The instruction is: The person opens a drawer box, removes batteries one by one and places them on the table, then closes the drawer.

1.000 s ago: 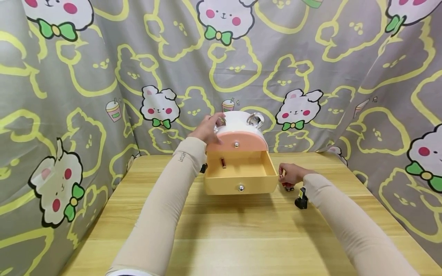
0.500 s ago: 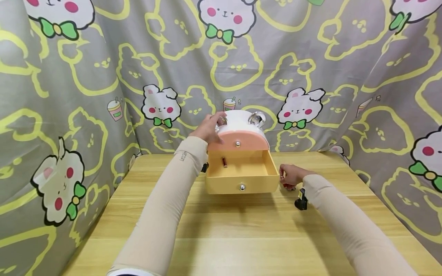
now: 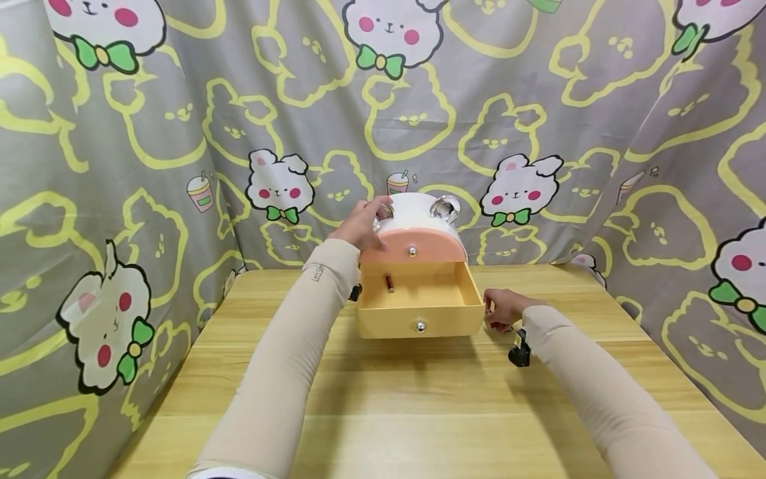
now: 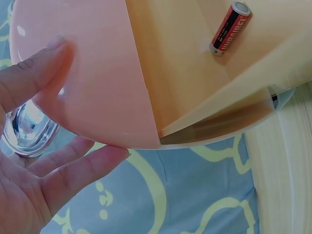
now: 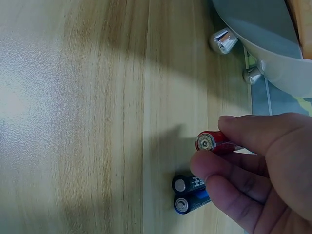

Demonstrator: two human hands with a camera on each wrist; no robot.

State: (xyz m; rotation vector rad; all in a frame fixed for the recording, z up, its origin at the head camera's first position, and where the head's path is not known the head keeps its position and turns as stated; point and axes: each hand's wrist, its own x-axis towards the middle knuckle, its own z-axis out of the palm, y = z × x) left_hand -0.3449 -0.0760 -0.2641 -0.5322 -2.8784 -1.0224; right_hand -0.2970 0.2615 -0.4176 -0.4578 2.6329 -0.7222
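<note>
A small drawer cabinet (image 3: 413, 207) with a white top, silvery ring-shaped ears and a peach upper drawer (image 3: 431, 246) stands on the table. Its yellow lower drawer (image 3: 383, 324) is pulled out, and a red and black battery (image 4: 230, 28) lies inside. My left hand (image 3: 358, 225) holds the cabinet's upper left side, thumb on the peach front and fingers along the edge. Just right of the yellow drawer, my right hand (image 3: 505, 308) pinches a red battery (image 5: 214, 142) between thumb and fingers. Below it in the right wrist view, two dark batteries (image 5: 191, 200) lie side by side on the table.
The wooden table (image 3: 407, 426) carries the cabinet, whose silvery feet (image 5: 224, 41) show in the right wrist view. A patterned curtain (image 3: 413, 133) encloses the back and sides. A black wrist-worn device (image 3: 520, 349) hangs below the right sleeve.
The right hand stays beside the drawer, with only a slight shift. The left hand, cabinet and open drawer look the same; the head view shifts a little.
</note>
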